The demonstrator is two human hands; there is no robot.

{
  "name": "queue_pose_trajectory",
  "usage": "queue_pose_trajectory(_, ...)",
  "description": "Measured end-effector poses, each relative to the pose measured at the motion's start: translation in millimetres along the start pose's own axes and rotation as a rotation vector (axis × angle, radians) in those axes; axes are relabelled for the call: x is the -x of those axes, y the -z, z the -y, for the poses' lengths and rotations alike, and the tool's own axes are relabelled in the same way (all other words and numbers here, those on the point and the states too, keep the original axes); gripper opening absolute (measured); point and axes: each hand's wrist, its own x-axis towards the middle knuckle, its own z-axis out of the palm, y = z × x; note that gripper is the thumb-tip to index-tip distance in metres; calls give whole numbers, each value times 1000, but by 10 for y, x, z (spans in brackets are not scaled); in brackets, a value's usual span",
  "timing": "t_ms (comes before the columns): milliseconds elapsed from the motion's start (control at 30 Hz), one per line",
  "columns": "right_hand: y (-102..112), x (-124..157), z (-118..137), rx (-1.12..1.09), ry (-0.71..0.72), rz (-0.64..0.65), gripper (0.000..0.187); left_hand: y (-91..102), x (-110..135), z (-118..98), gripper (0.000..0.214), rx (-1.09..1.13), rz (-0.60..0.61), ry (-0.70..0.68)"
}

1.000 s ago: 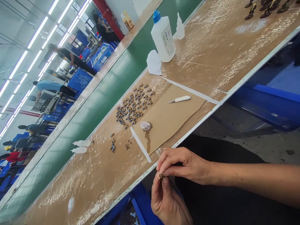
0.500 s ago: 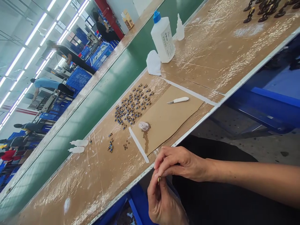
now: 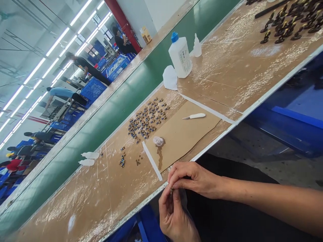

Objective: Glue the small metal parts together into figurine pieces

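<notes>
My left hand [image 3: 176, 213], the lower one, pinches a tiny gold-and-dark figurine piece [image 3: 171, 191] between thumb and fingertips. From the right, my right hand [image 3: 193, 176] reaches to the same spot, its thumb and fingers closed together on the piece's top; the fingers hide most of it. Both hands are just off the bench's near edge. Beyond them lies a brown cardboard sheet [image 3: 176, 134] with a white-handled knife [image 3: 197, 116] and a small round whitish lump [image 3: 158, 141] beside a wet streak. Many small blue-and-gold figurine pieces [image 3: 145, 122] are spread past the sheet.
A large white bottle with a blue cap [image 3: 180, 57] and a small dropper bottle [image 3: 197, 47] stand farther back. Two small bottles [image 3: 89, 155] lie to the left. Dark figurines [image 3: 280, 30] stand at top right. A blue bin [image 3: 297, 124] is below the bench edge. Several people work behind.
The view has shifted slightly, so the bench items appear a little lower and to the right. Both hands stay together on the small piece, with only slight finger movement.
</notes>
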Motion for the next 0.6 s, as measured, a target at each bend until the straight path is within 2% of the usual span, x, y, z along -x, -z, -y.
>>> queue_pose_trajectory(333,-4,18,-33,-25,-28,3,19,7,-6,80,20,-51,-22,-142)
queue_pose_trajectory(600,13,31,-31,-36,-17,5,19,-36,-20,89,19,-32,-25,-174)
